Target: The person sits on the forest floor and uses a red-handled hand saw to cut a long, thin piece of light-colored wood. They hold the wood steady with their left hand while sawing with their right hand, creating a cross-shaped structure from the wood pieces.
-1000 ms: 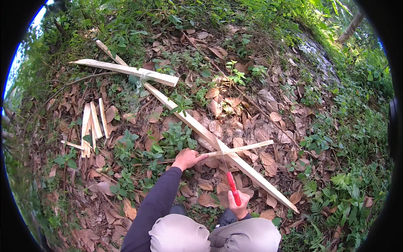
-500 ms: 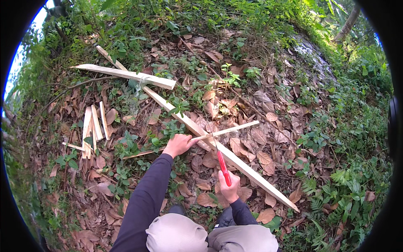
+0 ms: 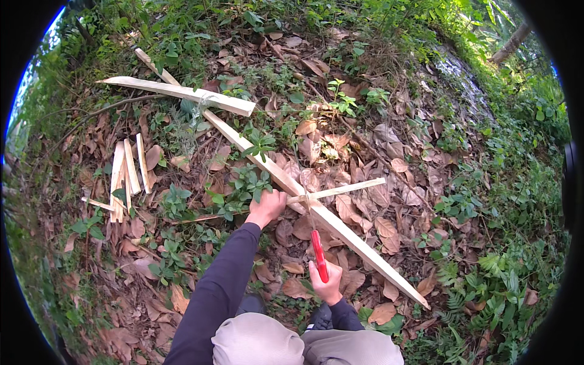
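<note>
My left hand (image 3: 266, 208) is closed around the near end of a thin wooden strip (image 3: 348, 190). The strip lies across a long squared wooden beam (image 3: 366, 249) that slants over the leafy ground from upper left to lower right. With my right hand (image 3: 327, 283) I grip the red handle of a saw (image 3: 317, 248). Its thin blade, hard to make out, points away from me and meets the strip where it crosses the beam. Farther off, a thick pointed piece of wood (image 3: 167, 89) rests across the beam, with clear plastic wrap (image 3: 208, 102) where they cross.
Several cut wooden strips (image 3: 130, 167) lie on dry leaves at the left. Beside the beam grow low green plants (image 3: 258, 146). A thin branch (image 3: 91, 114) bends along the left, and ferns (image 3: 496, 267) stand at the right. My shoes (image 3: 252, 304) are just below the work.
My right hand has drawn the saw back toward me. The left hand's fingers are more tightly curled, and the strip's far end has shifted slightly right. The view has moved a little.
</note>
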The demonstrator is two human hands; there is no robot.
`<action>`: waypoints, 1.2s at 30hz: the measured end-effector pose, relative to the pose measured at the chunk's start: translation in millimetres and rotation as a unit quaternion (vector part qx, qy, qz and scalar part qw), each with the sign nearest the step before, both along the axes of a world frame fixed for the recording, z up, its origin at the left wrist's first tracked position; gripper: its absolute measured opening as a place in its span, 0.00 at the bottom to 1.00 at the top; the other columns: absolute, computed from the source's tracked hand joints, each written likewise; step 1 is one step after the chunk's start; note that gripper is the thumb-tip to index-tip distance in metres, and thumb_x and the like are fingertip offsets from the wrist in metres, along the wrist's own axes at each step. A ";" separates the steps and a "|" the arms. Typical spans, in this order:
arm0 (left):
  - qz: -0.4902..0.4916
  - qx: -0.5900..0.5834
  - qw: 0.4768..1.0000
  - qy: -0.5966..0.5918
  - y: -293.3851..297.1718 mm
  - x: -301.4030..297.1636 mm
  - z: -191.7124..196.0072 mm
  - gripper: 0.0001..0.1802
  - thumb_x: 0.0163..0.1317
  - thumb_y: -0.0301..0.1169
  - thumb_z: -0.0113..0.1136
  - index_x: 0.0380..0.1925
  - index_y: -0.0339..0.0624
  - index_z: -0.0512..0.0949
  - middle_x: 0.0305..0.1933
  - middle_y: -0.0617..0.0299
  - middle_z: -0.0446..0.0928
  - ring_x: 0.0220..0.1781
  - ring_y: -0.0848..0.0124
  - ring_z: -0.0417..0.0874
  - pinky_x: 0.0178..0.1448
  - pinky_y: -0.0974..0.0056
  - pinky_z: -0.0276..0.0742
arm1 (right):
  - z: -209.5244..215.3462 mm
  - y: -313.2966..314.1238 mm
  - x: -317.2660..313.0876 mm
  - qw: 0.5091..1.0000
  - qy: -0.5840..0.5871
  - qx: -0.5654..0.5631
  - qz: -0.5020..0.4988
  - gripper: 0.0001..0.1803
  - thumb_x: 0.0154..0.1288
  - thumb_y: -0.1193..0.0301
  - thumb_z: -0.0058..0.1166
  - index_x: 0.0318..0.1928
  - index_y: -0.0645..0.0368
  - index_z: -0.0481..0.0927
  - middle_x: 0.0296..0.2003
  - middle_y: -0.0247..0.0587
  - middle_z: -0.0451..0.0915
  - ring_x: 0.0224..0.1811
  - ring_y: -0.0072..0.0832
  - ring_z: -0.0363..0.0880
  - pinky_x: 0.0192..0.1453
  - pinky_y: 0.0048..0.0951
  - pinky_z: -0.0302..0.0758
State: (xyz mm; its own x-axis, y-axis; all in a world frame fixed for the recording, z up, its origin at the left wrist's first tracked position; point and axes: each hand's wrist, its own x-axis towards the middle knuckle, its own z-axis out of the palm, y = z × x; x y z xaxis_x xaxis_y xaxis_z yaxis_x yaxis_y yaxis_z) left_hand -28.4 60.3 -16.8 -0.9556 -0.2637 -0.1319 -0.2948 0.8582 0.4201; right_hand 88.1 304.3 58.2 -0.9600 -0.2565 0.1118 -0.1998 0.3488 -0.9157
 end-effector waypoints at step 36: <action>-0.163 -0.077 0.983 0.028 -5.6 -6.0 38.2 0.34 0.67 0.65 0.49 0.27 0.42 0.78 0.25 0.47 0.82 0.31 0.52 0.86 0.35 0.48 0.79 | 37.7 4.6 -27.8 0.996 0.003 -0.040 -0.078 0.14 0.64 0.76 0.60 0.22 0.63 0.74 0.13 0.27 0.65 0.16 0.14 0.59 0.20 0.27 0.56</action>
